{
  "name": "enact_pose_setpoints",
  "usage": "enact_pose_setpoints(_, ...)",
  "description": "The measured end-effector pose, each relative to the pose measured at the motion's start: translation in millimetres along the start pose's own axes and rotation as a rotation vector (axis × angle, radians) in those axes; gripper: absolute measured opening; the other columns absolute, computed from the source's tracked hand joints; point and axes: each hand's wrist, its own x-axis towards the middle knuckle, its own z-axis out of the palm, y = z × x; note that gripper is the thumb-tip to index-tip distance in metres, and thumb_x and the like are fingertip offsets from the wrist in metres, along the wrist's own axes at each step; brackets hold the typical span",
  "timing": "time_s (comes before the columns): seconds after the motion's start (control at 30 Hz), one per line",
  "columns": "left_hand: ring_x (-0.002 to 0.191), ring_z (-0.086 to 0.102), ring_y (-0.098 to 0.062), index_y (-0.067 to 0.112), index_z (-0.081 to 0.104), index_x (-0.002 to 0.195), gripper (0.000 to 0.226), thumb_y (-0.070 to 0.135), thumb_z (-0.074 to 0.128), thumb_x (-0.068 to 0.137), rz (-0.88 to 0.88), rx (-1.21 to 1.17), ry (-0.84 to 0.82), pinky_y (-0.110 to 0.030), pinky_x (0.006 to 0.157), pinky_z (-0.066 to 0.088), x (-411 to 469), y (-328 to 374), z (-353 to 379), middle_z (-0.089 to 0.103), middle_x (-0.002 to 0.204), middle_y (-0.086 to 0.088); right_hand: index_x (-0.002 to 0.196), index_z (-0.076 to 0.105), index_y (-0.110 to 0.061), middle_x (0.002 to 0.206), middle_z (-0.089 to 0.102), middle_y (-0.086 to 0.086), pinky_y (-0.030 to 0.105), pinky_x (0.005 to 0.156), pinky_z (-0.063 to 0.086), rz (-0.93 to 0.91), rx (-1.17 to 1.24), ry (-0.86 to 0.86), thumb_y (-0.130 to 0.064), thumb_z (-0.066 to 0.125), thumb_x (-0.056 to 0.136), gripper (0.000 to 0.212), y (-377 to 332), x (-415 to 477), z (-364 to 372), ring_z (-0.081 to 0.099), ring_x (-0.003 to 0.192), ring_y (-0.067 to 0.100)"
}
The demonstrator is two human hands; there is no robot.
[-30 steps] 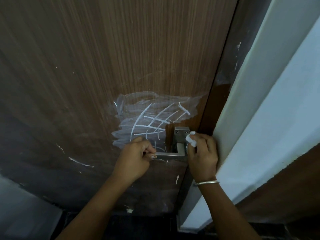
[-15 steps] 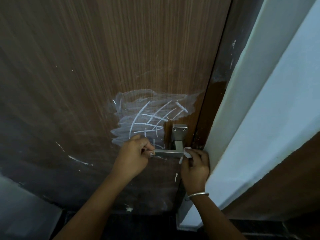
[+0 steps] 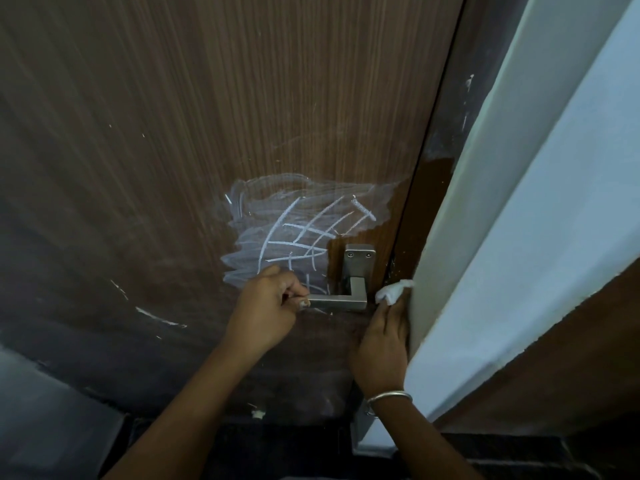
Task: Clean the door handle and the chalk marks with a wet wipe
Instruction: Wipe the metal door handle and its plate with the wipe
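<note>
A steel lever door handle (image 3: pixel 341 301) sits on a brown wooden door (image 3: pixel 242 116), its plate above the lever. White chalk marks (image 3: pixel 298 233), crossed lines over a smeared patch, lie left of and above the handle. My left hand (image 3: pixel 268 311) grips the free left end of the lever. My right hand (image 3: pixel 382 336) holds a crumpled white wet wipe (image 3: pixel 393 292) just right of the lever's corner, against the door edge. Part of the wipe is hidden inside my fingers.
A white wall corner (image 3: pixel 502 237) juts out right beside my right hand and covers its outer side. Stray chalk streaks (image 3: pixel 156 317) mark the door lower left. A dark floor (image 3: pixel 277 452) lies below the door.
My right hand dropped from beside the handle plate to below the lever, then shifted right and up against the door edge with the wipe. My left hand kept its grip on the lever.
</note>
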Motion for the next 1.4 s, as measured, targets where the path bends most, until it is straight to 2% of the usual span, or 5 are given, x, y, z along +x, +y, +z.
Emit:
enact_pose_setpoints(0.13, 0.077, 0.056, -0.008, 0.016, 0.068, 0.078, 0.013, 0.004, 0.069, 0.076, -0.004, 0.000, -0.006, -0.015, 0.068, 0.044, 0.3, -0.2, 0.4, 0.054, 0.082, 0.005, 0.143, 0.021, 0.004, 0.150, 0.019, 0.026, 0.043, 0.108, 0.017, -0.011, 0.039, 0.071, -0.011, 0.071, 0.079, 0.083, -3.3, 2.6, -6.0, 0.029, 0.135, 0.041)
enact_pose_setpoints(0.4, 0.074, 0.054, -0.001, 0.018, 0.067, 0.078, 0.013, 0.006, 0.071, 0.076, -0.006, 0.001, -0.007, -0.008, 0.065, 0.038, 0.5, -2.2, 0.6, 0.052, 0.079, 0.012, 0.125, 0.047, 0.010, 0.125, 0.048, 0.036, 0.049, 0.093, 0.046, 0.005, 0.090, 0.159, 0.000, 0.070, 0.078, 0.054, -9.6, 14.4, -20.9, 0.054, 0.110, 0.047)
enact_pose_setpoints(0.6, 0.075, 0.054, -0.001, 0.016, 0.068, 0.079, 0.012, 0.004, 0.070, 0.076, 0.003, -0.010, -0.013, -0.008, 0.065, 0.037, 1.6, -1.4, -0.3, 0.051, 0.078, 0.013, 0.103, 0.056, 0.000, 0.101, 0.059, 0.009, 0.038, 0.072, 0.052, -0.079, 0.179, 0.140, -0.003, 0.049, 0.091, 0.014, -5.8, 29.9, -34.2, 0.058, 0.083, 0.017)
enact_pose_setpoints(0.93, 0.075, 0.054, -0.001, 0.016, 0.068, 0.077, 0.012, 0.005, 0.072, 0.075, 0.013, -0.022, -0.022, -0.005, 0.064, 0.038, 2.0, -2.6, -1.4, 0.052, 0.078, 0.013, 0.106, 0.058, 0.010, 0.106, 0.060, 0.034, 0.038, 0.064, 0.057, -0.081, -0.172, 0.030, -0.005, 0.070, 0.079, 0.033, -10.7, 29.6, -43.8, 0.064, 0.090, 0.043)
enact_pose_setpoints(1.4, 0.074, 0.053, 0.000, 0.015, 0.068, 0.079, 0.010, 0.005, 0.071, 0.076, 0.025, -0.013, -0.012, -0.010, 0.065, 0.038, 1.4, -3.0, -0.9, 0.050, 0.078, 0.013, 0.148, 0.004, -0.013, 0.157, -0.006, 0.007, 0.035, 0.080, 0.052, 0.195, 0.204, -0.193, -0.034, 0.065, 0.083, 0.092, 4.8, -19.8, 18.2, 0.057, 0.112, 0.033)
